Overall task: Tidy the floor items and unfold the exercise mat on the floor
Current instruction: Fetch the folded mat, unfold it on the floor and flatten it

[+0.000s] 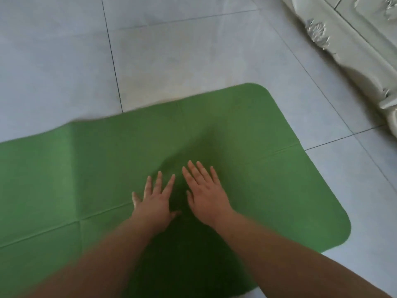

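Thin green rounded-corner exercise mat lies unfolded flat on grey tiled floor, fold creases visible; left hand and right hand side by side, palms down, fingers straight, pressing mat, gripping nothing; ornate white carved furniture top right

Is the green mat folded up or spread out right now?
Spread out. The green mat lies in one layer on the floor, only creases showing; both the left hand and right hand press it.

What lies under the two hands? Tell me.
Both the left hand and the right hand rest flat, fingers spread, on the unfolded green exercise mat. The mat covers the grey tiled floor beneath, so that floor is hidden.
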The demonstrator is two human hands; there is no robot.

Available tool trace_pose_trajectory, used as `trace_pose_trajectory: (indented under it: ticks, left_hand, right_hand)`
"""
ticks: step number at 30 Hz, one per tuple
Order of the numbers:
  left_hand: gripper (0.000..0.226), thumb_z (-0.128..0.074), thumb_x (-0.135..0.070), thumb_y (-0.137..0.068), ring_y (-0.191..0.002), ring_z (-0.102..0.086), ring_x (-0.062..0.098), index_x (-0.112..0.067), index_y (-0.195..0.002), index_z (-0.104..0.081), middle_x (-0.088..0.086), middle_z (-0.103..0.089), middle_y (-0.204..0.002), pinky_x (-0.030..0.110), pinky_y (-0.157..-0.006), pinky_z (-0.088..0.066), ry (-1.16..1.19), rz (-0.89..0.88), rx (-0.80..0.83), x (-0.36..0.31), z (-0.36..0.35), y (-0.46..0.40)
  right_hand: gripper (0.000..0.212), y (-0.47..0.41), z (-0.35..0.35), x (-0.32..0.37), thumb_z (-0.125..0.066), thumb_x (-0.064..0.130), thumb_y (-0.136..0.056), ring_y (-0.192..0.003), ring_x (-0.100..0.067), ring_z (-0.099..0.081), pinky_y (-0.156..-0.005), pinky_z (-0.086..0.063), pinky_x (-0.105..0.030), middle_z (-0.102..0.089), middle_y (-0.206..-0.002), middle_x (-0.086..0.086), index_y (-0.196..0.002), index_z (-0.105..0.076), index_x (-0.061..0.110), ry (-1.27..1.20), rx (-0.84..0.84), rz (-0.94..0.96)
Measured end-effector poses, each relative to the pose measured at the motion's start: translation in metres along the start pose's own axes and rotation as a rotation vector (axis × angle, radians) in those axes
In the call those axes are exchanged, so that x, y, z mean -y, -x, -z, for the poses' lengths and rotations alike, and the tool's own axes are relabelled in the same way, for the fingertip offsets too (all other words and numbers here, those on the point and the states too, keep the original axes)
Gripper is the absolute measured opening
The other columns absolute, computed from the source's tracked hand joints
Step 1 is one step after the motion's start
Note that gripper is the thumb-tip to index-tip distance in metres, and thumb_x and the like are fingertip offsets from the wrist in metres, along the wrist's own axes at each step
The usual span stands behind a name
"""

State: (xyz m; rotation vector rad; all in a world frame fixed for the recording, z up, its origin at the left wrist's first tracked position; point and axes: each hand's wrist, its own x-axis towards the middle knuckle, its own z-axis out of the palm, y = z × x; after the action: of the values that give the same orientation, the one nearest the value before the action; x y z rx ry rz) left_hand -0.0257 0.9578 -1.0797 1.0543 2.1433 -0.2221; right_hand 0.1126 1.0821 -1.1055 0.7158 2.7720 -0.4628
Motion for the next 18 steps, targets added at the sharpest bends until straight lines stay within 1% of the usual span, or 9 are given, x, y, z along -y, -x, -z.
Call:
trace_pose_trajectory:
  ticks: [2, 4, 8, 11, 14, 16, 18]
  left_hand:
    - [0.123, -0.052, -0.088, -0.073, -0.144, 0.040, 0.034, -0.050, -0.130, 0.050, -0.003, 0.054, -0.148, 0.081, -0.110, -0.002, -0.073, 0.041, 0.105, -0.004, 0.000, -0.017]
    - [0.129, -0.045, -0.097, -0.066, -0.137, 0.049, 0.039, -0.045, -0.122, 0.059, 0.001, 0.065, -0.139, 0.087, -0.105, 0.000, -0.123, 0.068, 0.174, -0.005, -0.005, -0.024]
    - [0.131, -0.046, -0.095, -0.068, -0.131, 0.055, 0.040, -0.041, -0.125, 0.059, -0.001, 0.071, -0.130, 0.088, -0.102, 0.004, -0.145, 0.055, 0.227, 0.002, -0.011, -0.023]
    - [0.131, -0.048, -0.092, -0.071, -0.126, 0.059, 0.039, -0.040, -0.123, 0.060, 0.000, 0.073, -0.126, 0.089, -0.098, 0.009, -0.154, 0.058, 0.297, 0.006, -0.010, -0.026]
    - [0.132, -0.051, -0.090, -0.071, -0.121, 0.063, 0.037, -0.041, -0.123, 0.060, 0.000, 0.073, -0.127, 0.089, -0.096, 0.013, -0.139, 0.054, 0.324, 0.008, -0.016, -0.032]
    - [0.132, -0.053, -0.088, -0.071, -0.118, 0.065, 0.035, -0.043, -0.122, 0.060, 0.000, 0.073, -0.128, 0.089, -0.097, 0.015, -0.130, 0.065, 0.318, 0.009, -0.018, -0.032]
    - [0.132, -0.054, -0.088, -0.072, -0.115, 0.067, 0.033, -0.043, -0.121, 0.061, 0.000, 0.073, -0.127, 0.088, -0.097, 0.015, -0.139, 0.074, 0.333, 0.009, -0.018, -0.031]
  right_hand:
    - [0.063, -0.024, -0.007, -0.008, -0.012, 0.049, -0.106, -0.155, -0.018, 0.021, -0.125, 0.009, -0.058, 0.017, -0.169, 0.006, -0.161, 0.010, 0.030, 0.017, 0.038, 0.048]
    - [0.064, -0.032, -0.015, -0.020, -0.011, 0.054, -0.105, -0.156, -0.017, 0.019, -0.125, 0.010, -0.058, 0.015, -0.170, 0.007, -0.162, 0.008, 0.031, 0.041, 0.055, 0.065]
    - [0.067, -0.032, -0.025, -0.023, -0.016, 0.056, -0.104, -0.158, -0.020, 0.012, -0.125, 0.008, -0.059, 0.008, -0.172, 0.005, -0.163, 0.002, 0.030, 0.043, 0.011, 0.077]
    - [0.069, -0.039, -0.025, -0.034, -0.022, 0.058, -0.103, -0.159, -0.022, 0.004, -0.126, 0.004, -0.059, 0.000, -0.172, 0.004, -0.163, -0.003, 0.031, 0.027, -0.019, 0.107]
    - [0.067, -0.066, -0.010, -0.078, -0.024, 0.060, -0.103, -0.159, -0.021, -0.004, -0.127, 0.000, -0.053, -0.008, -0.171, 0.006, -0.163, -0.009, 0.036, 0.013, -0.094, 0.008]
    - [0.064, -0.087, 0.008, -0.114, -0.020, 0.060, -0.103, -0.159, -0.019, -0.004, -0.127, -0.003, -0.053, -0.010, -0.171, 0.006, -0.162, -0.008, 0.039, 0.045, -0.127, -0.069]
    - [0.064, -0.106, 0.027, -0.155, -0.014, 0.061, -0.102, -0.159, -0.018, -0.002, -0.127, -0.004, -0.053, -0.007, -0.172, 0.006, -0.161, -0.002, 0.041, 0.083, -0.150, -0.164]
